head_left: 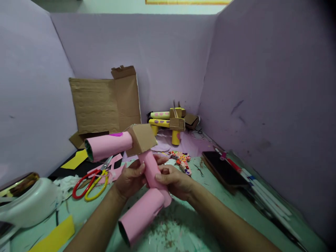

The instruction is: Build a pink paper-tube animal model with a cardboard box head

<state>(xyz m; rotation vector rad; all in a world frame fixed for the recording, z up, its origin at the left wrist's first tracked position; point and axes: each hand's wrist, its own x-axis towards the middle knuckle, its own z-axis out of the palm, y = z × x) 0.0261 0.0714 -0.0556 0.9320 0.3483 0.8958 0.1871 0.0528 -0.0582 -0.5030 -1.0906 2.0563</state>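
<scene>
Green counter [212, 210] runs beneath the pink model [144, 215], raised between your left hand [128, 178] and right hand [177, 180]; scissors [103, 173] lie beside the left. Fingers pinch the model's middle tube [151, 168]; grip there gently: probably light, stiffish, crushable, joints fragile.

Pale purple walls [131, 52] box in three sides, darker at frame right with a few scuffs and smudges. Pale green worktop [181, 224] down low, kinda stained, with brownish specks bottom center. Up top there's a lighter strip of background [112, 7], plus a yellow-orange edged panel [186, 1] cut off by the frame.
</scene>
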